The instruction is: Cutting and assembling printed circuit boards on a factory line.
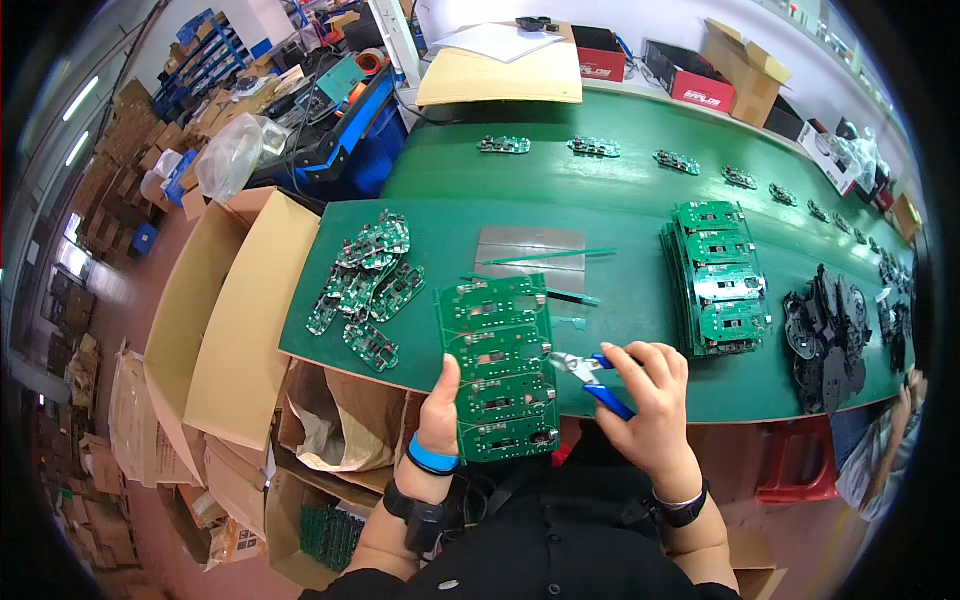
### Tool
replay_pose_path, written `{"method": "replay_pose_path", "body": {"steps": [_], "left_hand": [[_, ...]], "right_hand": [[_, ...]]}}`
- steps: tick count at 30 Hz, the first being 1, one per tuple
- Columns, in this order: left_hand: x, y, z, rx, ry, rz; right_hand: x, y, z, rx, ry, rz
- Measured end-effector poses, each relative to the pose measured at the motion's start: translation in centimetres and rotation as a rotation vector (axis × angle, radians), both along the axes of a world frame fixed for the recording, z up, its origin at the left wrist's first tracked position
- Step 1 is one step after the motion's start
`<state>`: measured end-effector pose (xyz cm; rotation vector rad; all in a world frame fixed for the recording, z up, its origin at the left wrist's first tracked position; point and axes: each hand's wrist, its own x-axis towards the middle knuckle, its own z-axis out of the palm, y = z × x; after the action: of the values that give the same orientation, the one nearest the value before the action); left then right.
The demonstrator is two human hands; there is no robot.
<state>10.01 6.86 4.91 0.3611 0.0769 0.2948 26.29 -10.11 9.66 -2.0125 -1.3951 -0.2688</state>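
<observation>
My left hand (pixel 437 412) grips a green circuit board panel (pixel 497 365) by its lower left edge and holds it upright over the near edge of the green bench. My right hand (pixel 652 400) is closed on blue-handled cutters (pixel 592 374). The cutter jaws touch the panel's right edge about halfway up. A blue band and a black strap sit on my left wrist. A black watch is on my right wrist.
Cut-out small boards (pixel 365 287) lie in a pile at left. A stack of green panels (pixel 718 278) stands at right, with black plastic parts (pixel 826 338) beyond. A grey metal plate (pixel 530 256) and thin green offcut strips lie ahead. Open cardboard boxes (pixel 235 320) stand left of the green bench (pixel 620 200).
</observation>
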Motion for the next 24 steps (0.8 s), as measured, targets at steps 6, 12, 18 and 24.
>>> {"method": "replay_pose_path", "body": {"steps": [6, 12, 18, 24], "left_hand": [[0.7, -1.0, 0.5, 0.348, 0.191, 0.109], [0.5, -1.5, 1.3, 0.486, 0.242, 0.190], [0.5, -1.5, 1.4, 0.548, 0.281, 0.207], [0.7, -1.6, 1.2, 0.569, 0.312, 0.229]], "right_hand": [[-1.0, 1.2, 0.4, -0.056, -0.080, 0.068], [-1.2, 1.3, 0.7, -0.082, -0.134, 0.059], [-1.2, 1.2, 0.7, -0.102, -0.119, 0.067], [-1.2, 1.3, 0.0, -0.082, -0.166, 0.041]]}}
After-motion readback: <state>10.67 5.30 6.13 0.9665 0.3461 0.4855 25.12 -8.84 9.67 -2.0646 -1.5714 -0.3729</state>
